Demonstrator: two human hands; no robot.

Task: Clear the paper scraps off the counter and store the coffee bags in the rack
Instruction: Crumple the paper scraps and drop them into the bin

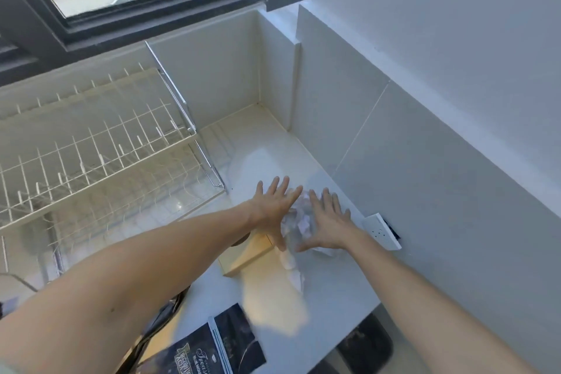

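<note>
Fingers (280,188) of both hands splayed flat, cupping crumpled paper scraps (299,218) on the white counter (334,297), nothing gripped. Wooden block (246,255) just left; socket (382,231) right; coffee bags (212,346) near; wire rack (91,143) far left.

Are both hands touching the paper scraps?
Touching. The head view shows the left hand and right hand pressed against the paper scraps from either side.

I see a white socket strip (383,231) against the grey wall tiles, a wooden block (247,255) on the desk, and a dark-framed window (158,14) above.
</note>
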